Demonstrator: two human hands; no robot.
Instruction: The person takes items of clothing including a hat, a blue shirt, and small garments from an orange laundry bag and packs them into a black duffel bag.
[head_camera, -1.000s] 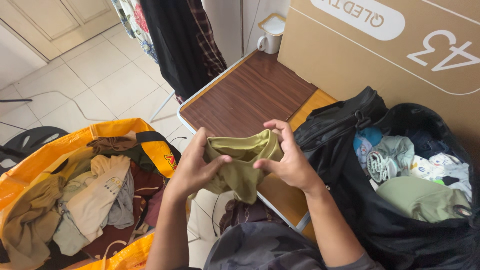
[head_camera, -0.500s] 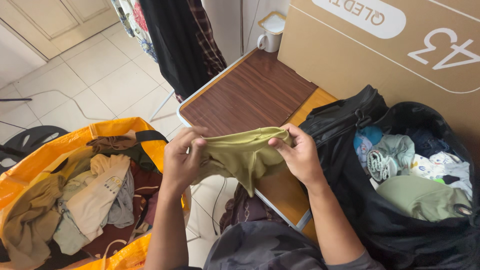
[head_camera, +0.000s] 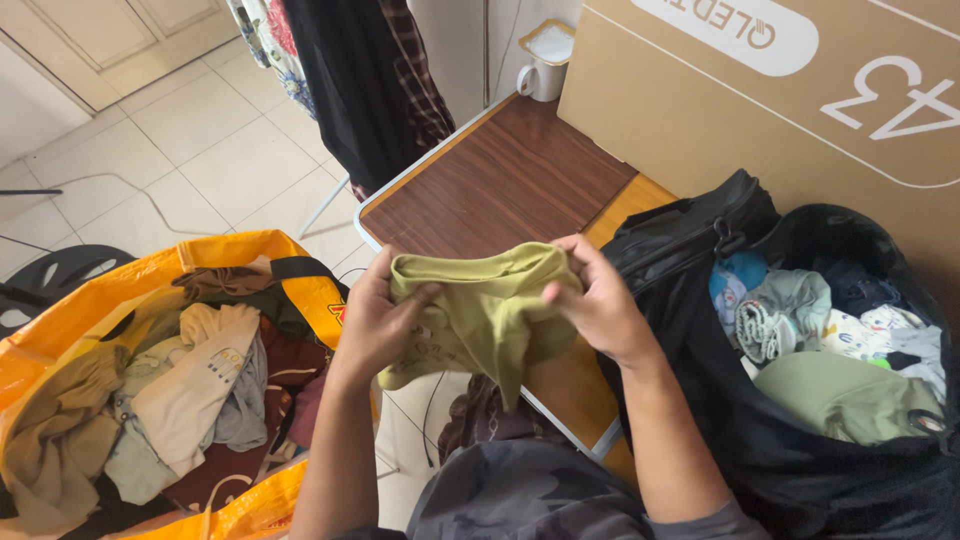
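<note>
Olive-green garment (head_camera: 487, 312) held in mid-air over the near edge of the wooden table (head_camera: 500, 190). Left hand (head_camera: 380, 322) and right hand (head_camera: 600, 305) each pinch its top hem, fingers closed on cloth. Judged light, limp, non-slippery; best gripped at hem corners.

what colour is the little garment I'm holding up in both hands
Olive green, plain: the garment shows best in the head view.

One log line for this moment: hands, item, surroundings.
left hand: grips olive garment | right hand: grips same garment, held above table edge | yellow bag at left, black bag at right, both holding clothes
</note>
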